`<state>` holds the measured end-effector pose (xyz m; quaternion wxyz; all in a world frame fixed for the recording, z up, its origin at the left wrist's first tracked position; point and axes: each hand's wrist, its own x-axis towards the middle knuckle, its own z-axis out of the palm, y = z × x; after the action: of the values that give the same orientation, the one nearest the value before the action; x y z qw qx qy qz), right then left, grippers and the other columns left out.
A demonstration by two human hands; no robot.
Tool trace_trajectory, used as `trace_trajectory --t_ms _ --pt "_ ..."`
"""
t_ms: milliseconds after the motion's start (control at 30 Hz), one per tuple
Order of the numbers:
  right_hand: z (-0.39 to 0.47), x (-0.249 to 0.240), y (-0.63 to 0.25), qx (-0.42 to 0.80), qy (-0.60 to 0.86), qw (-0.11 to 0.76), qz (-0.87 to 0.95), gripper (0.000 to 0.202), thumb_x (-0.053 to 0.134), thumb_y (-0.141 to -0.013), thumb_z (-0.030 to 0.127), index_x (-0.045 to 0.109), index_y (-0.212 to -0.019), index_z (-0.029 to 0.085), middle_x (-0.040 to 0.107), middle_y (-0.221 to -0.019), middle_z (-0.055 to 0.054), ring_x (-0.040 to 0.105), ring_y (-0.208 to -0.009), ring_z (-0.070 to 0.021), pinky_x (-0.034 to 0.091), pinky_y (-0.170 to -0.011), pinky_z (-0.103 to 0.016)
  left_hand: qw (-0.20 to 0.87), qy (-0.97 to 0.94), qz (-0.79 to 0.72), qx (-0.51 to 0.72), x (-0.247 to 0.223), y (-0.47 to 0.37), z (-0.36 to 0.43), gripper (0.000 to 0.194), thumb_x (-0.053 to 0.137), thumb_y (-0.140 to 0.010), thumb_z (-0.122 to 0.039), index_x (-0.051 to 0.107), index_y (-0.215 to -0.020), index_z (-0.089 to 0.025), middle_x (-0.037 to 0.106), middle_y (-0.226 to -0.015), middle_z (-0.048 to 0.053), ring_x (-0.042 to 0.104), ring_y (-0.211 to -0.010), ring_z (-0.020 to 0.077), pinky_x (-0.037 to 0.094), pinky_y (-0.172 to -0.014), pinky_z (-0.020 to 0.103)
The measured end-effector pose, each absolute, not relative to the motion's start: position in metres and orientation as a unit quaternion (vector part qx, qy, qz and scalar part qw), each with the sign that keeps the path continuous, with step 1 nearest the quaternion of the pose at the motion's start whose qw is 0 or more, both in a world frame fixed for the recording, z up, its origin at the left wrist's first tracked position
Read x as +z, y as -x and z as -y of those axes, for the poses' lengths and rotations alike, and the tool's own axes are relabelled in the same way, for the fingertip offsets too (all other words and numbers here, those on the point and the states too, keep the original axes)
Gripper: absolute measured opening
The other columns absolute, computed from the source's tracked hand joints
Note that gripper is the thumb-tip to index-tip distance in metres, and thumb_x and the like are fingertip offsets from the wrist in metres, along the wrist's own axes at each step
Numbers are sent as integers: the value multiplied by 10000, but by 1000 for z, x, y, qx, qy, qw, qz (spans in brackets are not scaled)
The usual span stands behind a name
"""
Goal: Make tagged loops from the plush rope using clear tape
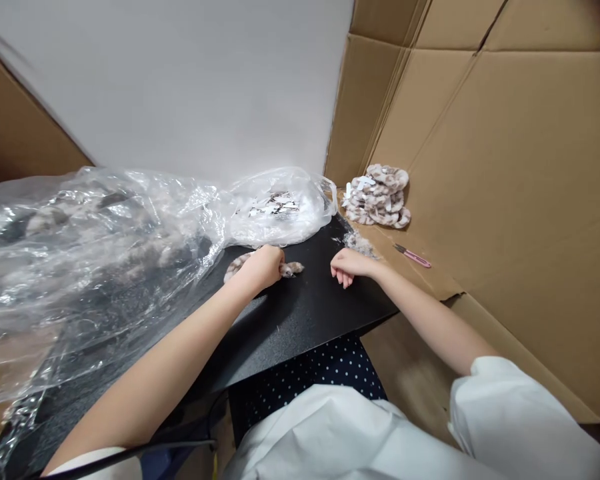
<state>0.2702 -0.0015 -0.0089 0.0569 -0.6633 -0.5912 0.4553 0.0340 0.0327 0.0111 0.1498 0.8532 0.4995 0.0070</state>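
Observation:
My left hand (269, 265) is closed around a plush, brown-and-white patterned furry piece (234, 267) low over the black table. Parts of the piece stick out on both sides of the fist, and its middle is hidden by the fingers. To the right, apart from the piece, my right hand (349, 265) hovers over the table with curled fingers. Its fingertips seem pinched, and anything between them is too small or hidden to make out. Just behind this hand lies a heap of loose grey fluff (359, 243).
A clear plastic bag (130, 247) with furry contents covers the left side. Another clear bag (280, 207) holds white and dark scraps. Similar furry pieces with white tags form a pile (377, 197) at the back right, near pink thread snips (413, 256). Cardboard (520, 200) walls the right.

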Motion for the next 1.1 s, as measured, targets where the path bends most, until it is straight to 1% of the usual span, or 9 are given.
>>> trace_trajectory --t_ms 200,333,433,500,633,767,900,1000,1100 --pt "-26 0 -273 298 709 99 631 228 475 -808 187 568 -601 163 646 -530 -69 668 -528 -189 534 -523 -263 100 -839 -534 -29 23 -30 -36 343 581 -812 -446 715 -741 -139 672 -683 136 655 -674 255 444 -612 280" --pt "-21 2 -251 203 667 137 704 231 511 -832 264 684 -920 139 714 -1055 -145 645 -1069 -294 486 -948 -384 90 -833 -546 -10 34 -25 -41 375 505 -866 -413 700 -701 -137 630 -587 120 628 -602 236 411 -547 270" --pt "-19 -12 -232 178 589 101 782 488 499 -879 378 555 -1297 131 444 -1470 -146 359 -1394 -289 278 -1149 -416 52 -840 -539 4 45 -15 -46 297 533 -839 -343 678 -671 -147 645 -630 118 621 -629 229 394 -543 270" --pt "-19 -25 -226 156 559 53 813 638 417 -920 458 376 -1448 102 230 -1571 -151 179 -1468 -279 167 -1186 -465 40 -849 -527 12 54 -6 -48 216 568 -793 -283 651 -638 -159 641 -627 100 610 -632 221 387 -552 272" --pt "-22 -39 -235 96 614 11 784 734 266 -953 536 203 -1511 64 108 -1591 -163 71 -1486 -272 49 -1184 -535 43 -846 -530 42 77 14 -47 148 550 -747 -209 604 -612 -182 617 -585 57 562 -569 189 351 -515 268" --pt "-23 -33 -251 70 690 -35 719 799 222 -948 577 205 -1496 -5 119 -1577 -213 93 -1481 -290 15 -1189 -513 95 -822 -556 78 97 26 -39 165 510 -750 -203 600 -613 -188 649 -613 37 574 -563 168 370 -522 249" --pt "-26 -26 -246 55 718 -46 693 852 202 -942 598 246 -1461 -77 180 -1547 -272 124 -1472 -317 12 -1192 -491 127 -823 -543 104 103 31 -36 335 452 -835 -348 592 -575 -190 615 -565 38 543 -519 161 375 -529 264" --pt "-35 -26 -233 56 686 -30 725 818 196 -950 582 253 -1470 -47 207 -1550 -246 146 -1472 -299 16 -1192 -482 121 -836 -519 127 98 30 -39 329 435 -854 -387 599 -655 -183 601 -611 45 532 -554 168 372 -548 276" --pt "-49 -29 -228 55 689 -34 722 753 187 -962 560 287 -1478 22 270 -1546 -193 183 -1467 -266 10 -1187 -493 142 -858 -461 175 92 27 -43 327 394 -880 -366 568 -683 -170 627 -823 82 568 -706 175 420 -662 283"
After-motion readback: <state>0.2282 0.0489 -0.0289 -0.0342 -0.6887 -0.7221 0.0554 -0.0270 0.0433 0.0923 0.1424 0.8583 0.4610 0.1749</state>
